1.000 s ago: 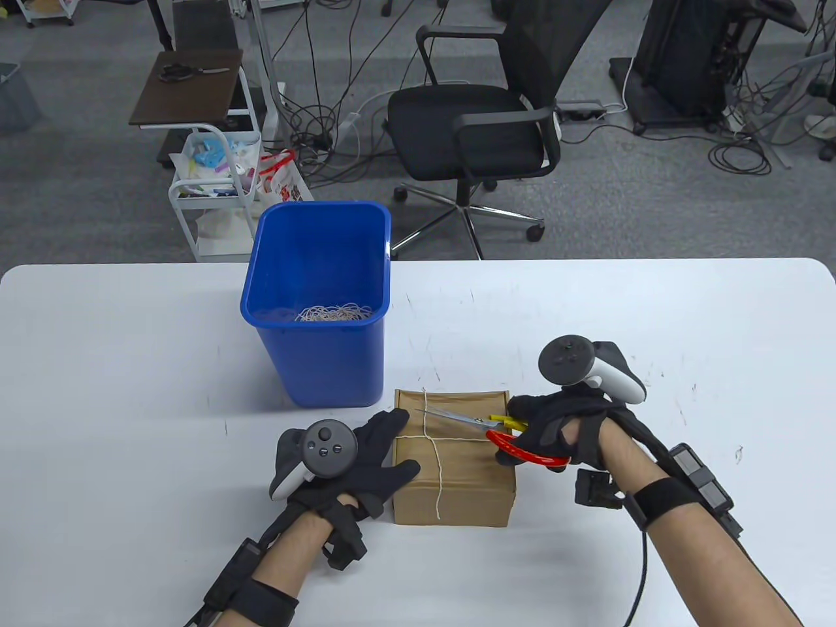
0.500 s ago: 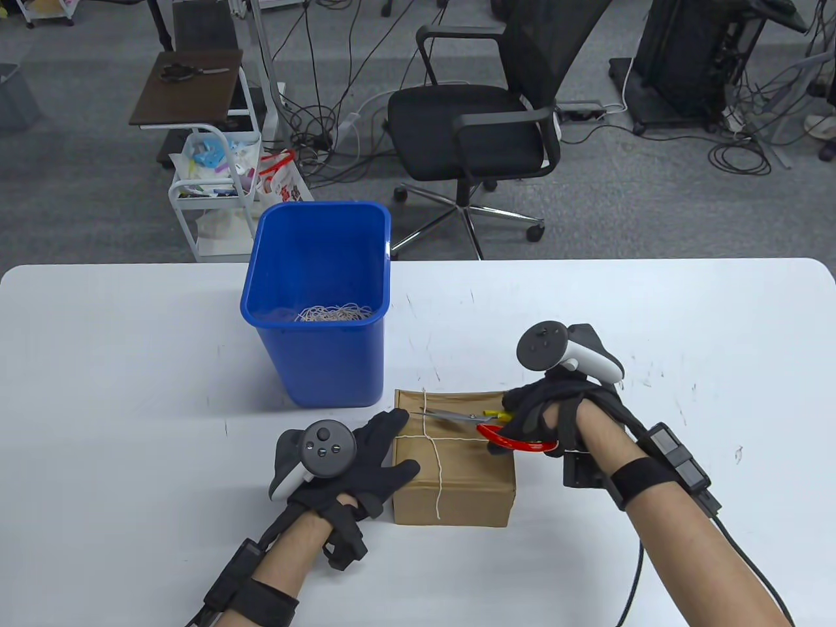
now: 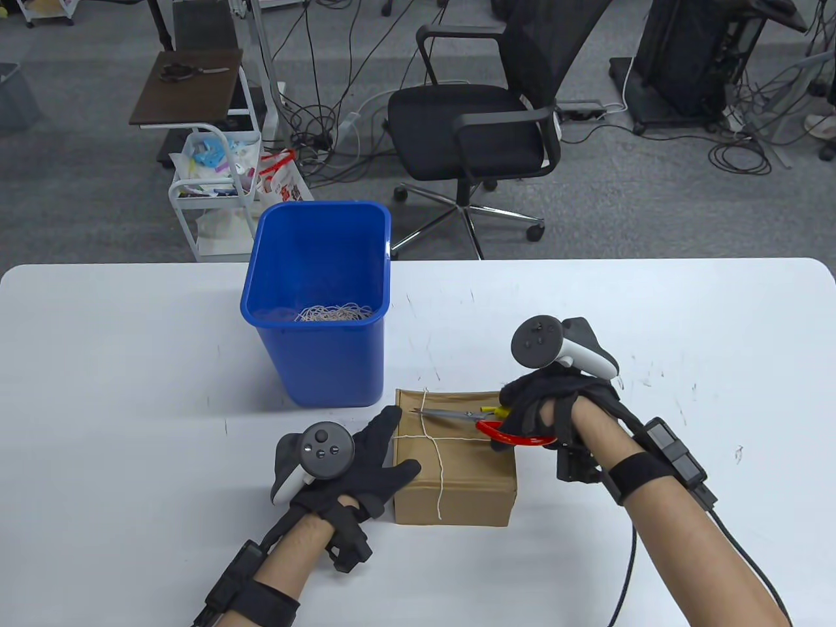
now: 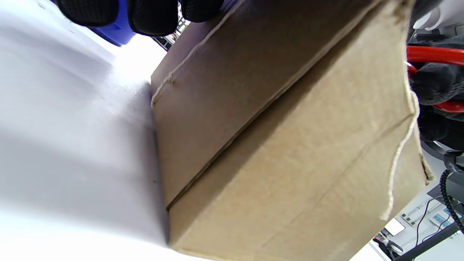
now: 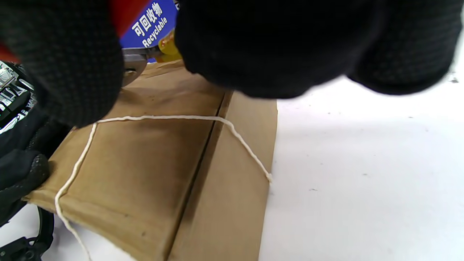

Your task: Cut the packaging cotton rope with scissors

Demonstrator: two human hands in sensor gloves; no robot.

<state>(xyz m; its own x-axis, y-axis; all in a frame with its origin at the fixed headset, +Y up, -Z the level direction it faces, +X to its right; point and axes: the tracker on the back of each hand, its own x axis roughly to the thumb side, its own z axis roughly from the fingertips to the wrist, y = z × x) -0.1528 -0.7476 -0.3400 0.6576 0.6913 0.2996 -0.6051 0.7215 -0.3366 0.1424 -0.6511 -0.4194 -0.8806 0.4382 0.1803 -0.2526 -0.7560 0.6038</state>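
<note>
- Scissors (image 3: pixel 450 415) up in my right hand (image 3: pixel 548 408), fingers through the red loop, blades low over the top of the box (image 3: pixel 457 483), right of centre in the table view.
- Blade tips sit right at the rope (image 3: pixel 428 424), near where the strands cross on the far part of the lid. Blades look nearly closed; whether the strand is between them, I cannot tell.
- My left hand (image 3: pixel 366 457) is not grasping anything: fingers spread, pressed flat on the box's left side to steady it.
- Rope runs both ways round the box. The right wrist view shows a strand across the top and down the side to the table (image 3: pixel 130 366), looking intact there.
- Blue bin (image 3: pixel 320 307) stands just beyond the box, upper left of it, old rope bits lying inside.
- What could go wrong, as I judge it:
- Tips skate over the strand instead of under it. The rope lies tight on the cardboard, so the lower blade may dig into the lid rather than catch cotton.
- Box slides right if my left hand eases off while the blades push.
- A shallow bite frays the cotton rather than parting it. Better to feed the strand deeper toward the pivot.
- My left fingertips lie near the blade line; an overshoot could nick the glove.
</note>
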